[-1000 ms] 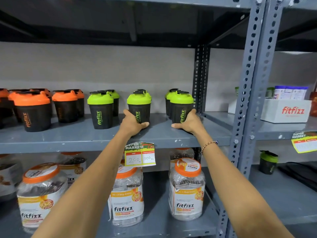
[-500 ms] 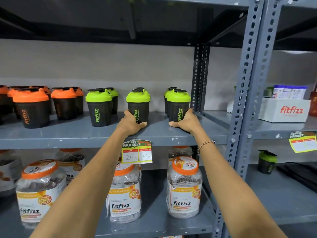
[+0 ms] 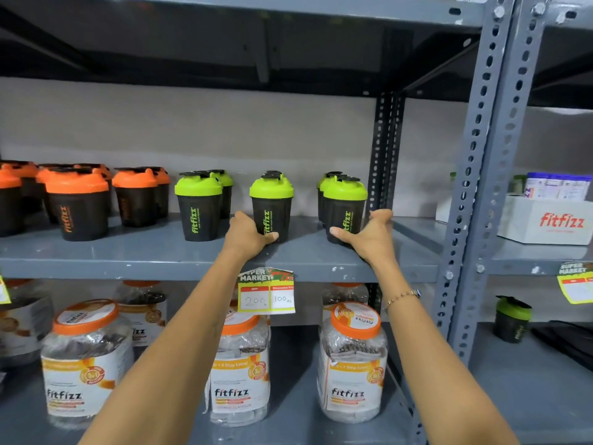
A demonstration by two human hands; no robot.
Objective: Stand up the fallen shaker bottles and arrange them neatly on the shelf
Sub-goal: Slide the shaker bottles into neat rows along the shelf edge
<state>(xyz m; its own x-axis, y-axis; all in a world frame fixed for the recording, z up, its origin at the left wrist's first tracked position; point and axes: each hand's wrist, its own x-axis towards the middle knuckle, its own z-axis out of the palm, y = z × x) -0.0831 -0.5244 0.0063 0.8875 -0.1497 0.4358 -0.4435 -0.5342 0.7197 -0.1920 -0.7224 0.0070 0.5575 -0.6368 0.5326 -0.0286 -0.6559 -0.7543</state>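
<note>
Black shaker bottles stand upright on the grey middle shelf [image 3: 160, 252]. Several orange-lidded ones [image 3: 78, 207] fill the left; green-lidded ones follow to the right. My left hand [image 3: 247, 234] wraps the base of the middle green-lidded shaker [image 3: 272, 203], thumb in front. My right hand [image 3: 369, 236] cups the base of the right green-lidded shaker [image 3: 345, 207], fingers spread around its right side. Another green-lidded shaker [image 3: 199, 207] stands free to the left. More green lids stand behind the front row.
A perforated grey upright post [image 3: 481, 187] stands right of my right hand. A price tag [image 3: 266, 290] hangs from the shelf edge. Orange-lidded Fitfizz jars [image 3: 353, 364] fill the lower shelf. A white Fitfizz box [image 3: 545, 220] and a lone green-lidded shaker [image 3: 511, 319] sit in the right bay.
Both hands stay on the bases of the two green-lidded shakers. The right hand's fingers have spread wider around its shaker. The view has shifted only slightly.
</note>
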